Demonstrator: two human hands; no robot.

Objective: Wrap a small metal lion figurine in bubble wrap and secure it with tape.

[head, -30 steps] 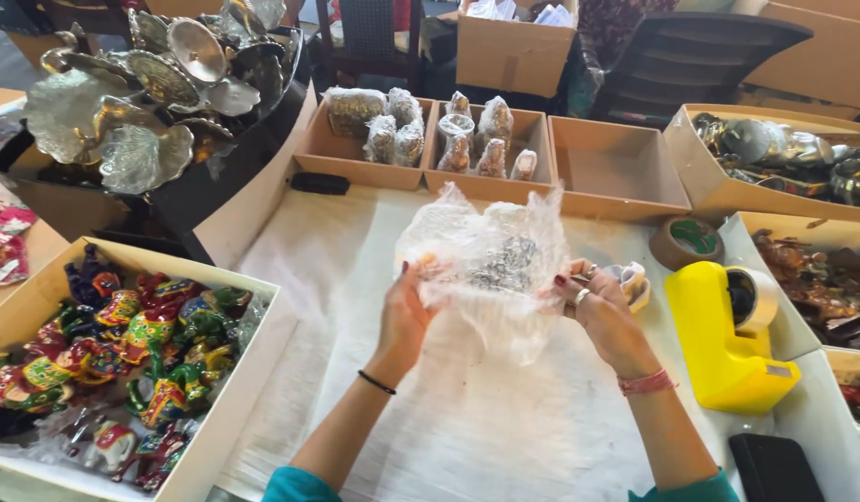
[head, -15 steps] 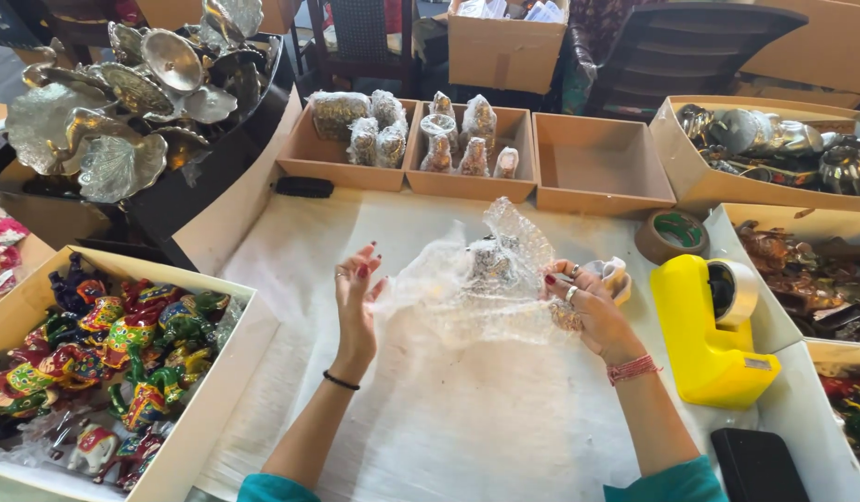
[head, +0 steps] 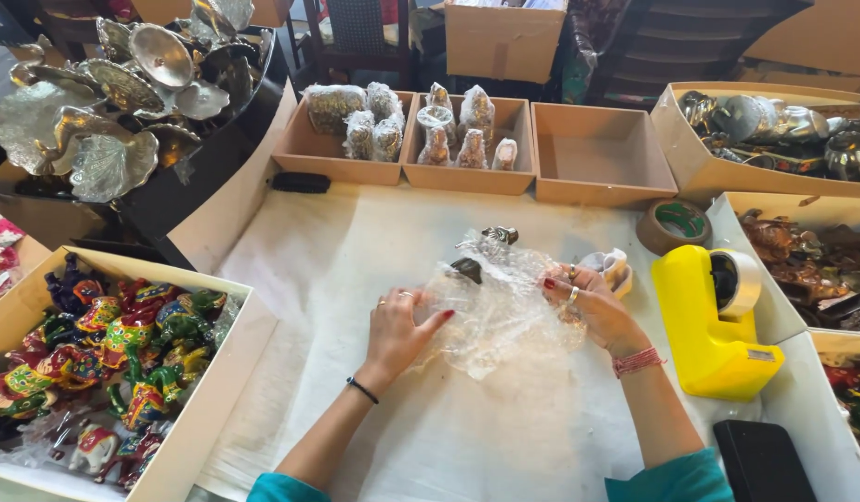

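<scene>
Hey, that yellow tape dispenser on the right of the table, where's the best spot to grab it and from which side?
Probably the tall yellow body of the tape dispenser, taken from above and from the left. Its left face is bare and faces the open paper-covered table, while the tape roll sits on its right side, close against a cardboard box. The right hand is nearest.

Bright, even overhead light; soft shadows, glare on plastic wrap [head: 495, 307], sharp centre, slight wide-angle bending at edges.
</scene>
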